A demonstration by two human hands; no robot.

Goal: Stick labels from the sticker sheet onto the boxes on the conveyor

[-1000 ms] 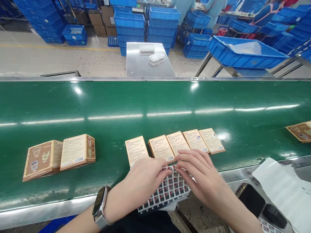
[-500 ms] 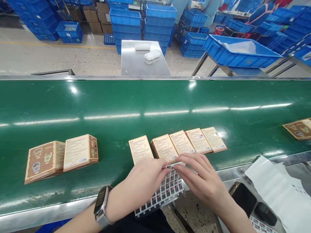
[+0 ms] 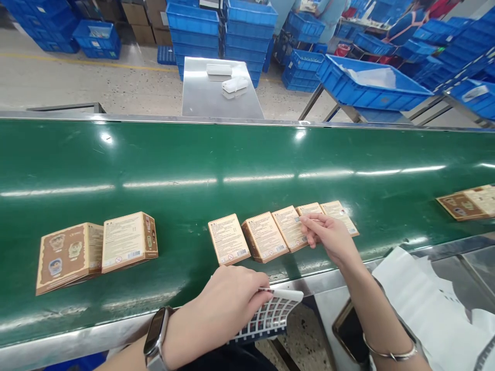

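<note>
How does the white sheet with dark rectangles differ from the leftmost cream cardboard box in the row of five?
The white sheet with dark rectangles is bent; the cream cardboard box has flat faces. The left hand pinches the sheet, while the box lies on the green belt. Both bear dark markings.

green conveyor (image 3: 174, 149) and stacked crates (image 3: 194, 44) mark a factory floor (image 3: 143, 90).

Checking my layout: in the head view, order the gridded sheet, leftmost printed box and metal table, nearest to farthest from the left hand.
1. Gridded sheet: in the left hand.
2. Leftmost printed box: on green belt, left.
3. Metal table: beyond the belt.
</note>
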